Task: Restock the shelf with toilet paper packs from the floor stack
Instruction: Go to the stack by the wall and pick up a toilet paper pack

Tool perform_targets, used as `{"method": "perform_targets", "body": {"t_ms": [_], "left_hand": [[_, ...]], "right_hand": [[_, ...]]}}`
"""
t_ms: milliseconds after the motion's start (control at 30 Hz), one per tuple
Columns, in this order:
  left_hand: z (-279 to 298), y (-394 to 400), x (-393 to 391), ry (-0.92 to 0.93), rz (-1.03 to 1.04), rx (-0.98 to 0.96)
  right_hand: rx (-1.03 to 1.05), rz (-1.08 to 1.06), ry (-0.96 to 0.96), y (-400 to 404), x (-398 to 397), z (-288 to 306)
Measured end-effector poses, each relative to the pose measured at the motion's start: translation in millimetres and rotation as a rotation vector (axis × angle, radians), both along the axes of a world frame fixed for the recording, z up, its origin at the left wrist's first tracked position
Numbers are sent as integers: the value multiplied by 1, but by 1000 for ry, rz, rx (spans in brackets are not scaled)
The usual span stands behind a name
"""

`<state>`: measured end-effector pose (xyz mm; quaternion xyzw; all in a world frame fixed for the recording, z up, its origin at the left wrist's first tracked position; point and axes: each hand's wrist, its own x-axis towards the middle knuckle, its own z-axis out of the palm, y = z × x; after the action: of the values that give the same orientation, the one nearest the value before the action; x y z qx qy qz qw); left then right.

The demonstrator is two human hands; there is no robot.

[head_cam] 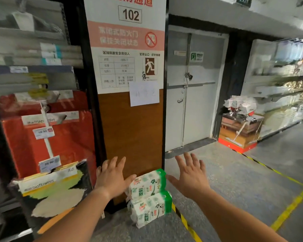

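Two white and green toilet paper packs stand stacked on the grey floor against a brown door panel: the upper pack (148, 185) on the lower pack (151, 207). My left hand (112, 175) hovers with spread fingers just left of the upper pack, its thumb close to the pack's edge. On the other side, my right hand (191, 175) is spread open, a little apart from the pack. Neither hand holds anything. The shelf (42, 130) on the left carries red mats and price tags.
The brown door (131, 133) with a "102" notice stands behind the stack. A grey double fire door (191, 95) is to the right. Yellow and black floor tape (187, 224) runs beside the packs. A boxed display (240, 130) and more shelving (283, 88) stand at the far right.
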<state>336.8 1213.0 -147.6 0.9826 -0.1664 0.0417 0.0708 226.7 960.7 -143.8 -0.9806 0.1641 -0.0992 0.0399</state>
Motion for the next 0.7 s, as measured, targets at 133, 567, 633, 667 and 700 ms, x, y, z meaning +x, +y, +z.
{"method": "perform_targets", "body": {"t_ms": [133,567,633,667,700], "left_hand": [[-25,-65,86,41,103,-26],[-130,-201,339,211,214,5],[-166,-213,389,239,209,12],[-186,-218,415,258,212,16],[-207,-222,442,281,219,19]], "right_hand": [[33,81,52,-73,96,-26],[-17,305,240,-233,415,-107],[-47,330,285,-247,464,-143],[-50,344,306,-253,489,-162],[-41,352,326,-258,515,-182]]}}
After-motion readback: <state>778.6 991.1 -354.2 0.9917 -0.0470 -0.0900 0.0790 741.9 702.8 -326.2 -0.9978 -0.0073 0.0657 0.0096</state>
